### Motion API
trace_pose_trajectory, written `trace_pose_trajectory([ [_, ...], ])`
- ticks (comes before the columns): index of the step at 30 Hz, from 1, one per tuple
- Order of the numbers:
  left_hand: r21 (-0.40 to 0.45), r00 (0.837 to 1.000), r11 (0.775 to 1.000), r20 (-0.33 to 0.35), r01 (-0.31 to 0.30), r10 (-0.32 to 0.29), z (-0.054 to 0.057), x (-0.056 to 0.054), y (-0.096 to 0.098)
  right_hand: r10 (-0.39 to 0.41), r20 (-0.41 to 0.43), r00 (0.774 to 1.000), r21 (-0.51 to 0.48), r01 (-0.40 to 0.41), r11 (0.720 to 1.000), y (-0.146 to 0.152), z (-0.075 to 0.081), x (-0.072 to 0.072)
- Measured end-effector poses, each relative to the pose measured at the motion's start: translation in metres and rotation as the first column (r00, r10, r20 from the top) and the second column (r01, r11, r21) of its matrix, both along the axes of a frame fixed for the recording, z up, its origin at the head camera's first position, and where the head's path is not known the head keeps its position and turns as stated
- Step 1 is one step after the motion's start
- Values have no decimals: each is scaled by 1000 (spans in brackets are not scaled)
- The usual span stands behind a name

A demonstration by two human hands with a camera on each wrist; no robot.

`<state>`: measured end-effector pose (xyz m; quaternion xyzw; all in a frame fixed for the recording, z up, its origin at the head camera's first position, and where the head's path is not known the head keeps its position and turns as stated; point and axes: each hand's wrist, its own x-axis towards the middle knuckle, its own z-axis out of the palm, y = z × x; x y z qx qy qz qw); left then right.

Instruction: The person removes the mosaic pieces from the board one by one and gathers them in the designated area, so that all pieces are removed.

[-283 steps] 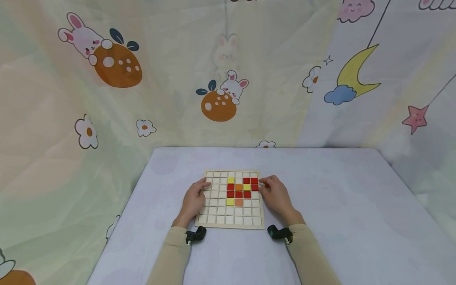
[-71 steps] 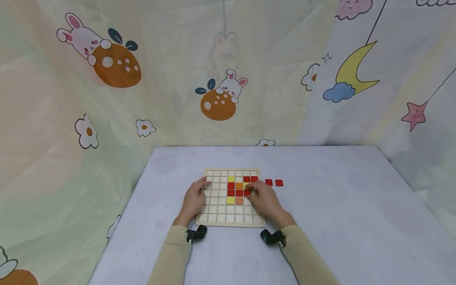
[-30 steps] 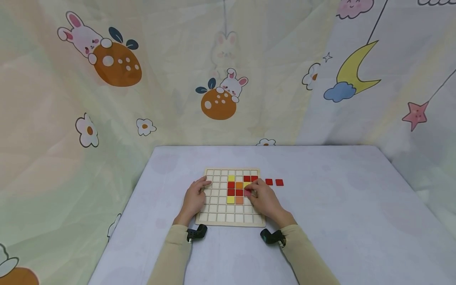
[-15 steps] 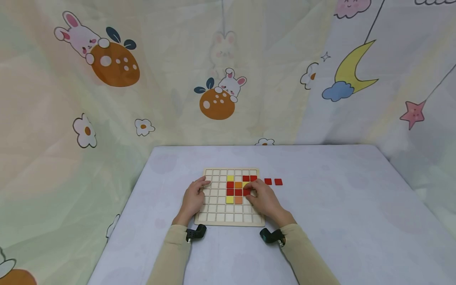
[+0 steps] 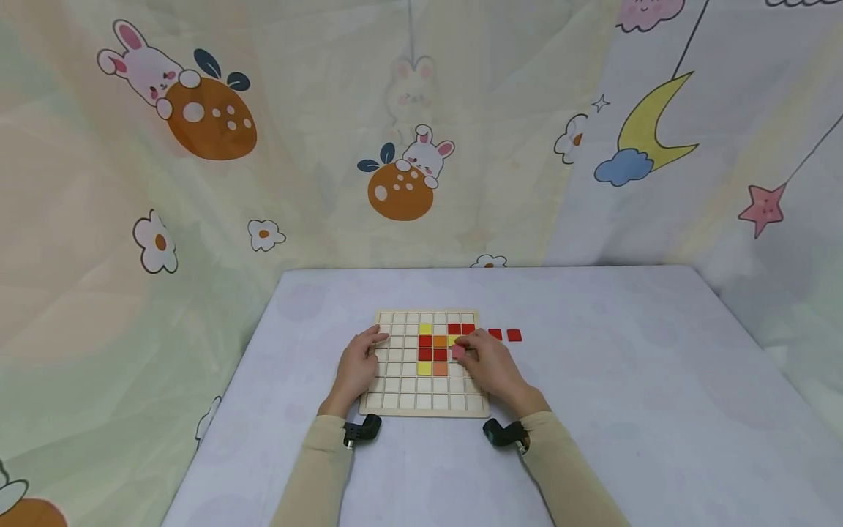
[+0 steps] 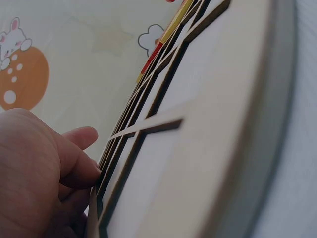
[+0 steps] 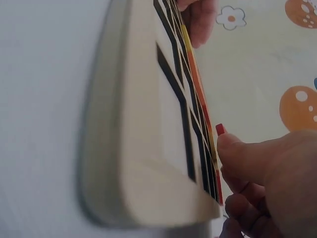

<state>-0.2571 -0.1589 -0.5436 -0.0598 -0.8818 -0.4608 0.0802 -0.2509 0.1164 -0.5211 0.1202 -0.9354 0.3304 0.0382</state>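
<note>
A pale wooden grid board (image 5: 424, 413) lies flat on the table, some of its cells filled with red, yellow and orange square tiles. My left hand (image 5: 356, 366) holds the board's left edge; in the left wrist view its thumb (image 6: 81, 171) lies against the edge. Over the right part of the grid, my right hand (image 5: 492, 367) pinches a red tile (image 5: 457, 352) between thumb and fingers. That tile is tilted up, and the right wrist view shows it sticking out past the fingertips, above the board. The hand covers several cells near the right edge.
Two loose red tiles (image 5: 514, 335) lie on the table right of the board, one partly behind my right hand. The white-covered table (image 5: 632, 380) extends to both sides. A printed cloth backdrop (image 5: 514, 146) stands behind and beside it.
Two red tiles have appeared on the table to the right. The lower-right red tile has left its cell and is now tilted up in my right hand. My left hand stays put.
</note>
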Motion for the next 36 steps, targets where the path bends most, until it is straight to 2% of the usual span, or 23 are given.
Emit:
trace_pose_trajectory([
  [9, -5, 1000, 1000, 9, -7, 7, 0, -1, 0, -46, -19, 999, -22, 46, 999, 21, 4, -7],
  [17, -2, 1000, 1000, -4, -3, 3, -1, 0, 0, -58, 14, 998, -38, 59, 998, 38, 2, -11],
  [36, 4, 1000, 1000, -6, 7, -7, -2, 1, -1, -177, 37, 983, -89, 180, 980, 76, 8, -16],
])
